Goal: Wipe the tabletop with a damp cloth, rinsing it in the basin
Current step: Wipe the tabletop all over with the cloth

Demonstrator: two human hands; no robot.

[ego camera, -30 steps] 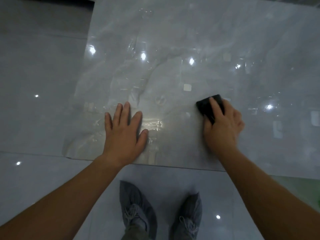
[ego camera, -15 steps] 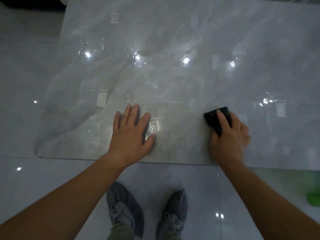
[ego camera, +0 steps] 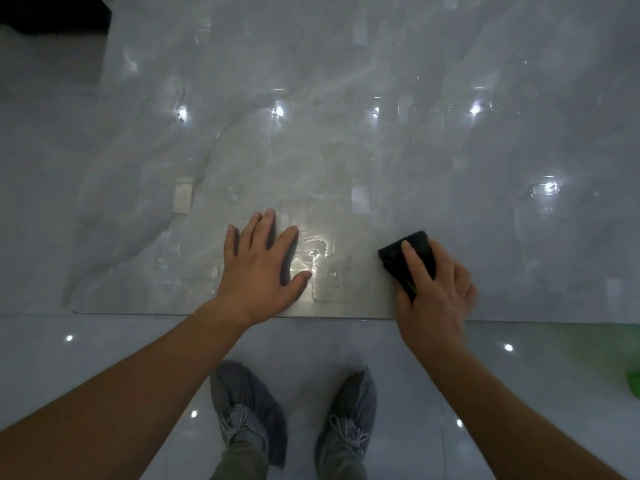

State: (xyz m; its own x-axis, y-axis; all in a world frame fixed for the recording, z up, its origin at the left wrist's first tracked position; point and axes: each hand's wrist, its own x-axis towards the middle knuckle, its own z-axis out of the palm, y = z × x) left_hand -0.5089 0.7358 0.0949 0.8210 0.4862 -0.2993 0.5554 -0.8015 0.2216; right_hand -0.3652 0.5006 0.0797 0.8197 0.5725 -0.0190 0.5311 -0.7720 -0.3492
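A glossy grey marble tabletop [ego camera: 346, 98] fills the upper view, with wet streaks and light reflections on it. My left hand [ego camera: 259, 268] rests flat on the table near its front edge, fingers straight and spread. A dark folded cloth [ego camera: 401, 252] lies on the table right of it. My right hand [ego camera: 436, 289] presses down on the cloth, with its fingers bent over the cloth's near side and the forefinger laid across the top. Part of the cloth is hidden under that hand.
The table's front edge [ego camera: 207, 315] runs across the middle of the view, with shiny grey floor tiles below it. My two grey shoes [ego camera: 294, 417] stand on the floor. Something green [ego camera: 633, 382] shows at the right edge, low on the floor.
My right hand has slid the cloth toward me, closer to the table's front edge. My left hand stays flat in the same spot. The view has shifted slightly.
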